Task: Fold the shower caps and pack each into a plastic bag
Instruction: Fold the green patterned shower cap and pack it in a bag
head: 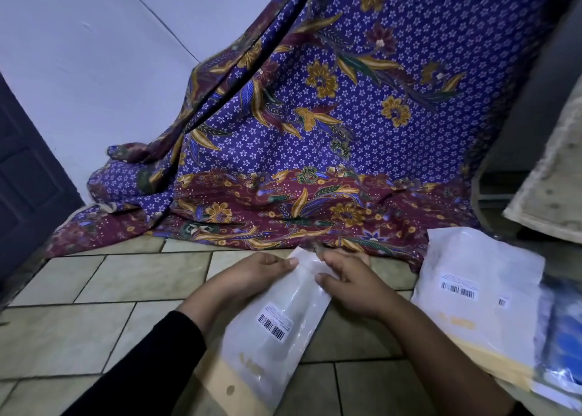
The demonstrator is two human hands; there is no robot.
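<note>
Sealing stage: L hand [258, 274] and R hand [352, 286], fingers curled, pinch the top flap of a plastic bag [283, 318] held over the floor [94, 321] — cap apparently already inside. Stack of bags [478, 289] at R suggests several done — no. left can't be told.

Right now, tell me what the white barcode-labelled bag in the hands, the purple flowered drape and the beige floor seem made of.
The white barcode-labelled bag: thin plastic film, glossy; glare streaks, translucent. The purple flowered drape: printed cloth, matte; hangs in soft folds. The beige floor: likely ceramic tile, slight sheen; dark grout lines.
</note>
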